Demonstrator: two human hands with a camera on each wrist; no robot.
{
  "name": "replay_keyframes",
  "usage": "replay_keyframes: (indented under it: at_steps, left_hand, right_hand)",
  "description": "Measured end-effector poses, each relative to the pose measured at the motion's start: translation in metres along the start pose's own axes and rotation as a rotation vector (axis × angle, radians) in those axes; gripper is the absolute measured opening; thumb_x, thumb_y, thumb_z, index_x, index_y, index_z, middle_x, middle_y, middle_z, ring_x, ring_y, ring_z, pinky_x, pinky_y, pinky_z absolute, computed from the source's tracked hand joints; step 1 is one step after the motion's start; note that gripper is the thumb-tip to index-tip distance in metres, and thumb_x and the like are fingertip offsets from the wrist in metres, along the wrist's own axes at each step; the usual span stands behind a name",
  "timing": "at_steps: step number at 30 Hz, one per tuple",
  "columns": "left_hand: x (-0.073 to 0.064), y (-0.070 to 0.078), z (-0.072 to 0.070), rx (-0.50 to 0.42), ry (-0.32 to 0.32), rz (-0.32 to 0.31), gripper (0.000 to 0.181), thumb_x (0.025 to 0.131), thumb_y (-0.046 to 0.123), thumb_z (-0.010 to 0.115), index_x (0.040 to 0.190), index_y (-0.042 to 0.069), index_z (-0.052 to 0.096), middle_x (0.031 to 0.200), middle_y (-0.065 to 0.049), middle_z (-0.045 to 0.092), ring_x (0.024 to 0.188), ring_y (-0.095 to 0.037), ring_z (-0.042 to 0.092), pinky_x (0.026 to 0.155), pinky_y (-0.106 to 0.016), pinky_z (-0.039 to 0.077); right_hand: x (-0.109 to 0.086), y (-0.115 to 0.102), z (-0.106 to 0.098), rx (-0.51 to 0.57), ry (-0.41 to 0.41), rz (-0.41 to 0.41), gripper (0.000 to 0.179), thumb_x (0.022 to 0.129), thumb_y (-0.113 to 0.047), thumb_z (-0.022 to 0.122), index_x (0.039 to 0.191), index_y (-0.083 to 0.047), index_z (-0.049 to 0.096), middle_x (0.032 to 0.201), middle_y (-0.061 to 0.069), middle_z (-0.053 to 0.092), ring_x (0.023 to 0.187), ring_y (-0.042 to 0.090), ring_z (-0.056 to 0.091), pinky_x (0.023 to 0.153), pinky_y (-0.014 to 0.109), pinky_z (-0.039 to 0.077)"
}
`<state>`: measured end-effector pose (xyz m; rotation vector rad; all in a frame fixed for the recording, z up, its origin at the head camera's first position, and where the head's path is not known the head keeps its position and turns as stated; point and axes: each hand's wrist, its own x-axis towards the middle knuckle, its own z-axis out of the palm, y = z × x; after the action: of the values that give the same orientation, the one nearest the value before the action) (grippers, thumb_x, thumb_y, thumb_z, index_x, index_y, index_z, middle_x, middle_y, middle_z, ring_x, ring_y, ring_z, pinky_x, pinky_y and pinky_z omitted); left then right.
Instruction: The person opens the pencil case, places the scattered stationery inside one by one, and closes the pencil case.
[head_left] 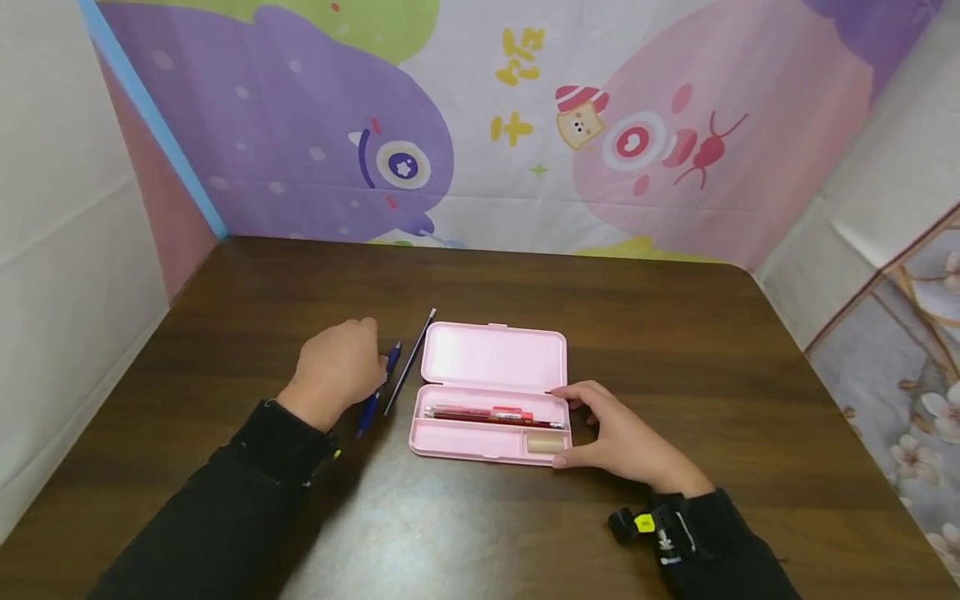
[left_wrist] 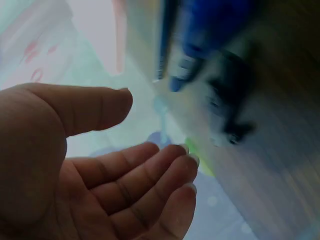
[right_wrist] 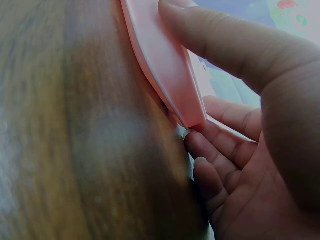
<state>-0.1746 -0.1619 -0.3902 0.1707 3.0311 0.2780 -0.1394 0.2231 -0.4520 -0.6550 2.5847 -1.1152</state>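
Observation:
A pink pencil case [head_left: 495, 356] lies open on the table, its lid laid back. Inside, a red pen [head_left: 513, 413] lies alongside a dark red pencil [head_left: 472, 418], and a beige eraser [head_left: 545, 442] fills the front right compartment. My right hand [head_left: 615, 433] grips the right end of the case, thumb at the near corner, fingers at the far side. My left hand [head_left: 337, 367] hovers by a blue pen [head_left: 367, 414], thumb and fingers apart and holding nothing. Between that pen and the case lies a dark pencil [head_left: 410, 362] with an eraser tip. A dark blurred thing [left_wrist: 232, 95] shows past my left fingers.
The brown wooden table [head_left: 675, 333] ends at a cloth backdrop [head_left: 510, 200] with cartoon figures. White cloth [head_left: 67, 250] stands along the left side, and a flowered cloth [head_left: 915, 400] hangs on the right. A black wrist device [head_left: 624, 525] sits by my right sleeve.

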Motion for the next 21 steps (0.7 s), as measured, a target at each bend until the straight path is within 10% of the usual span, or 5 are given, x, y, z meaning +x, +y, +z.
replay_keyframes:
  at_steps: [10, 21]
  left_hand:
    - [0.010, -0.018, -0.002, 0.037, -0.107, -0.042, 0.031, 0.094, 0.018, 0.064, 0.111, -0.008, 0.063, 0.086, -0.013, 0.065, 0.069, -0.026, 0.062, 0.055, -0.045, 0.054]
    - [0.019, -0.023, 0.006, 0.073, -0.125, -0.028, 0.023, 0.090, 0.012, 0.060, 0.105, -0.003, 0.069, 0.100, -0.017, 0.071, 0.081, -0.029, 0.067, 0.060, -0.051, 0.055]
  right_hand:
    - [0.003, -0.003, 0.000, 0.003, 0.002, -0.003, 0.086, 0.072, -0.044, 0.094, 0.143, -0.020, 0.053, 0.130, -0.001, 0.051, 0.117, 0.021, 0.048, 0.101, 0.046, 0.044]
    - [0.001, 0.000, 0.001, -0.001, 0.006, 0.003, 0.086, 0.072, -0.044, 0.095, 0.143, -0.019, 0.053, 0.129, 0.000, 0.051, 0.117, 0.020, 0.047, 0.099, 0.042, 0.044]
